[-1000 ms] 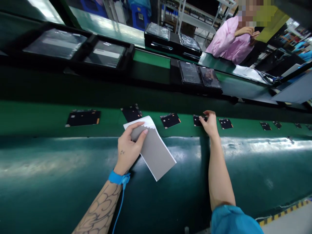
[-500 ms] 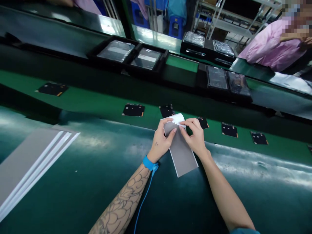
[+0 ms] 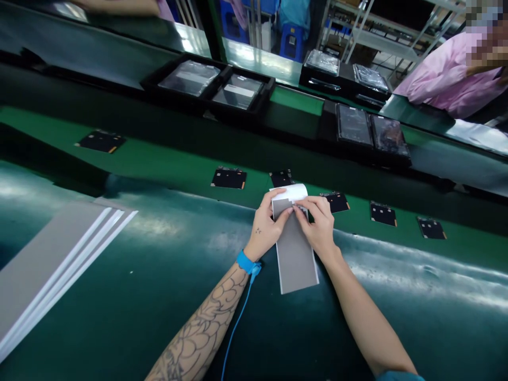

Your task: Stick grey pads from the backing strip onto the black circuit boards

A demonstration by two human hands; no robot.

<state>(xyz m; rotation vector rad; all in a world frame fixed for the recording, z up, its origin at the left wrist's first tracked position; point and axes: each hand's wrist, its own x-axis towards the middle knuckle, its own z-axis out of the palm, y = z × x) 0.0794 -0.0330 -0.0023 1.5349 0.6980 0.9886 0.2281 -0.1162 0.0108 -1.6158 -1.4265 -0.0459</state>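
Note:
My left hand [image 3: 266, 225] is closed on the left edge of a grey sheet with white backing [image 3: 297, 259], thumb on its face. The sheet's top end curls over, baring a white strip, and a stepped edge of the grey layer lies just below it. At that edge my right hand [image 3: 320, 225] pinches with thumb and index finger, close to the left thumb tip. Whether a small piece sits between the right fingertips, I cannot make out. A blue wrist strap [image 3: 248, 263] with a cord is on my left wrist.
Grey sheets with white edges [image 3: 51, 248] lie stacked at left. Beyond my hands, several black circuit boards [image 3: 229, 178] lie on a green belt [image 3: 166, 172]. Black trays [image 3: 273, 90] with wrapped panels stand behind it. A person in pink [image 3: 444, 79] is at the far right.
The lower end of the sheet has swung a little left, and more of the white curled strip shows. My fingertips stay close together. The circuit boards appear slightly farther right in view.

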